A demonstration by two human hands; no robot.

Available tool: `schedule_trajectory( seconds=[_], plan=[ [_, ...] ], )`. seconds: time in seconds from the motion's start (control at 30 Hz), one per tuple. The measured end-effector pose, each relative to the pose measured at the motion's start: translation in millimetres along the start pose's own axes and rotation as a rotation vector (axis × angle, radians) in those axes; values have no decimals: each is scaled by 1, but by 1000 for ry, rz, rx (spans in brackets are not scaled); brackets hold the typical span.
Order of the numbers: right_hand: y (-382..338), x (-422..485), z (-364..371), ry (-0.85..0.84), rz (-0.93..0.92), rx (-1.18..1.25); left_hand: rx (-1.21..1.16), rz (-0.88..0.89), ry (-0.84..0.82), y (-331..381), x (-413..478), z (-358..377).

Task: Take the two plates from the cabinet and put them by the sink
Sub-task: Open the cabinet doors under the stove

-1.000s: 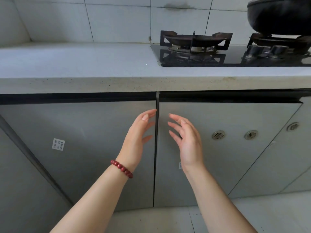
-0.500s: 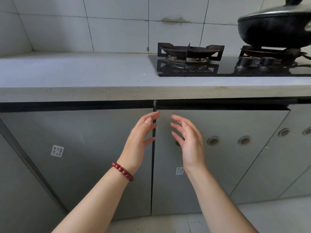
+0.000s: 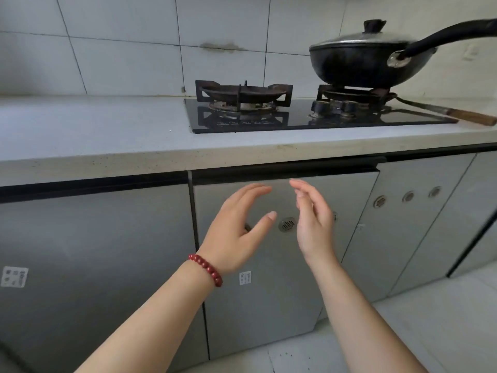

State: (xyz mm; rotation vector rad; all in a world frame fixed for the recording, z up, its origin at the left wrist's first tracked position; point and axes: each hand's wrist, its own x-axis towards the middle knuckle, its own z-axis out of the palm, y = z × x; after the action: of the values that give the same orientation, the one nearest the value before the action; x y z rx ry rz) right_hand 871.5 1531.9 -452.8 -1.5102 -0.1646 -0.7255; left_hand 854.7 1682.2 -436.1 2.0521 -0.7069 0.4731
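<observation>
Below the table (image 3: 94, 135) edge, in front of the grey cabinet door (image 3: 255, 305) under the hob (image 3: 309, 121), both hands are raised and hold nothing: the left hand (image 3: 236, 230), with a red bead bracelet (image 3: 207, 269) at the wrist, has its fingers and thumb spread in a loose curve, and the right hand (image 3: 313, 222) faces it, fingers relaxed and apart. They look poised to find the door's top edge and pull, since no handle shows. Neither plate is in view; I judge they sit behind the doors, and no sink shows. A white sticker (image 3: 245, 278) on this door and a second sticker (image 3: 14, 277) on the left door (image 3: 94, 251) carry print too small to read.
</observation>
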Motion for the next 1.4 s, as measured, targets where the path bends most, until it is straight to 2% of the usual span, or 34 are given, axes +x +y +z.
schedule_trajectory(
  seconds=[0.1, 0.2, 0.37, 0.77, 1.07, 1.4],
  plan=[
    [3, 8, -16, -21, -169, -281, 393, 184, -66, 0, 12, 9],
    [7, 16, -33, -37, -284, -585, 506, 234, -121, 2, 21, 16],
    [17, 31, -54, -137, -271, -866, 649, 215, -167, 0, 35, 23],
    [21, 48, -61, -215, -196, -965, 683, 147, -183, -5, 40, 28],
    [18, 40, -54, -119, -251, -1003, 588, 126, -114, -1, 40, 31],
    [-8, 13, -63, -129, -149, -1096, 411, 247, -178, 32, 53, 32]
  ],
)
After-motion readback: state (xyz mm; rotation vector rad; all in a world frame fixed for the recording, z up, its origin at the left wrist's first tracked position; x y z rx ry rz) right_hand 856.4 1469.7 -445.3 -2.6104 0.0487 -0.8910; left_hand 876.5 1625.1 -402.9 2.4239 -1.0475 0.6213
